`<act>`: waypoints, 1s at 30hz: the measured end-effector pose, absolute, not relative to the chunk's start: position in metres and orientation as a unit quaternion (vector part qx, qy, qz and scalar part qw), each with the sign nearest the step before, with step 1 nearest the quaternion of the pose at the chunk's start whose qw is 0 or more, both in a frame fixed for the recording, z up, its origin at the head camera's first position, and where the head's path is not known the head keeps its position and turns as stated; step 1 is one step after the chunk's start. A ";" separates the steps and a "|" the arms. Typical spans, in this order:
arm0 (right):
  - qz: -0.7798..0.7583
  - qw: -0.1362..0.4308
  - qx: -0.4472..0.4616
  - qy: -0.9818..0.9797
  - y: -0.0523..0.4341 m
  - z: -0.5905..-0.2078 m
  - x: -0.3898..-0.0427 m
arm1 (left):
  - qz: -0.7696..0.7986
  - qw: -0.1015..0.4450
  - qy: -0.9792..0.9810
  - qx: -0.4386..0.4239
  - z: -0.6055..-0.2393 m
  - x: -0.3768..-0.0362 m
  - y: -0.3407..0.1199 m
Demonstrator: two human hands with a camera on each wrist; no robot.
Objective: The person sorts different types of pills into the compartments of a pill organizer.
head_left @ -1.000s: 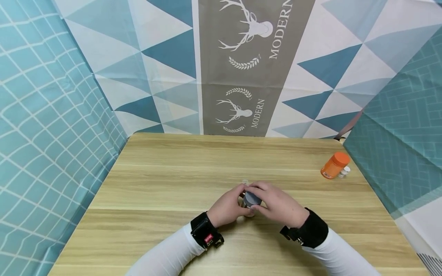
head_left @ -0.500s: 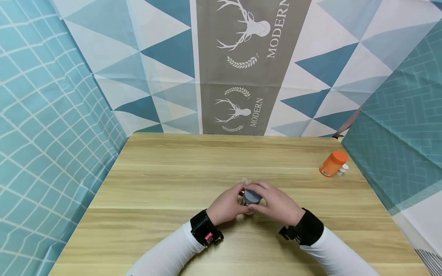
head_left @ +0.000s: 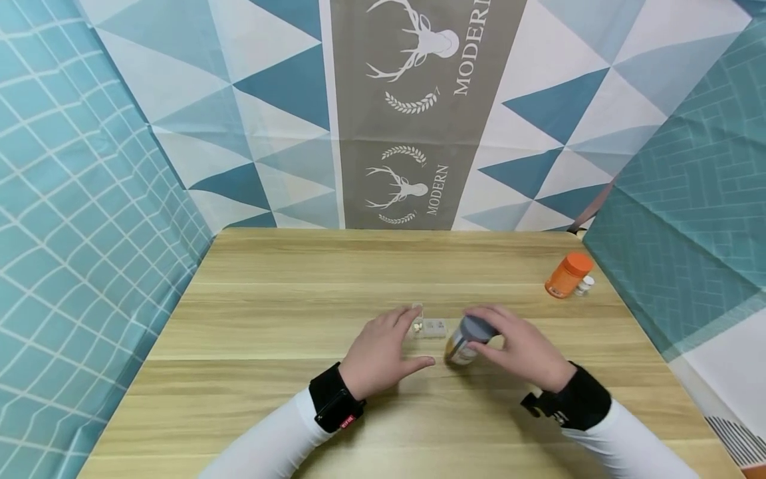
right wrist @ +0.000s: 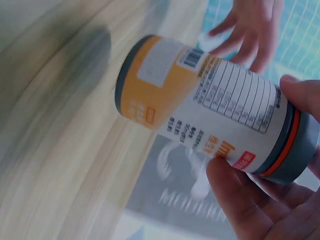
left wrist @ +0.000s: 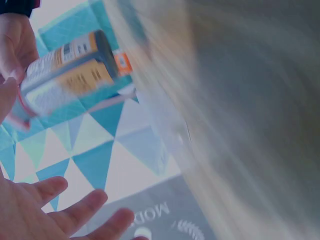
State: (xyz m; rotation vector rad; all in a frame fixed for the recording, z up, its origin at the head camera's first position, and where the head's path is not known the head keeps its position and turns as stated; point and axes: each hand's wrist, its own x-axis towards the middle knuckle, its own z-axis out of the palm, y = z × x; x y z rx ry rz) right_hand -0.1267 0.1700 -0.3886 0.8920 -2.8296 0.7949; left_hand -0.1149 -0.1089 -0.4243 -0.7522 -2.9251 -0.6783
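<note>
Your right hand (head_left: 526, 349) grips the bottle (head_left: 465, 340) by its grey cap (head_left: 477, 326), lifted off the bench (head_left: 269, 319) and tilted, base toward 7 o'clock. Contents are not visible. Your left hand (head_left: 383, 349) lies flat, fingers straight, touching the clear pill box (head_left: 432, 327) at 12 o'clock.

Left hand (head_left: 381, 351): palm down, fingers straight and spread, thumb out
Right hand (head_left: 522, 346): fingers curled, thumb pinching
Forearms: white sleeves, black wrist bands, angled inward
</note>
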 end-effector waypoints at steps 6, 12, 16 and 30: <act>0.264 0.069 0.202 -0.941 0.227 -0.396 -0.163 | -0.147 0.048 -0.965 -0.211 -0.424 -0.116 -0.125; 0.244 0.074 0.134 -0.958 0.269 -0.404 -0.207 | -0.120 0.051 -0.971 -0.202 -0.428 -0.119 -0.131; 0.227 0.048 0.099 -0.968 0.280 -0.406 -0.226 | -0.111 0.049 -0.972 -0.200 -0.430 -0.119 -0.132; 0.202 0.043 0.062 -0.976 0.289 -0.407 -0.247 | -0.107 0.057 -0.972 -0.199 -0.433 -0.121 -0.134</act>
